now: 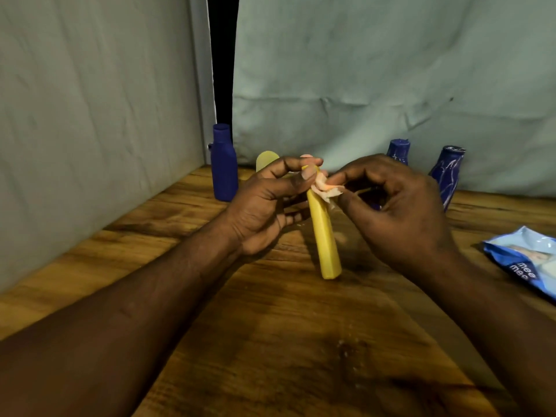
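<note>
- Holding the yellow stick (325, 236) over the middle of the table (270, 341), your left hand (270, 203) pinches its top end between thumb and forefinger.
- Your right hand (400, 212) pinches a small pinkish wad (326, 188) against that same end, fingers curled close round it.
- Judge the stick stiff, light and smooth, likely slippery, so keep your hold high. The wad is soft and may tear.
- 3 blue bottles (224, 164) stand along the far edge; a blue pack (526, 260) lies at the right edge.
</note>
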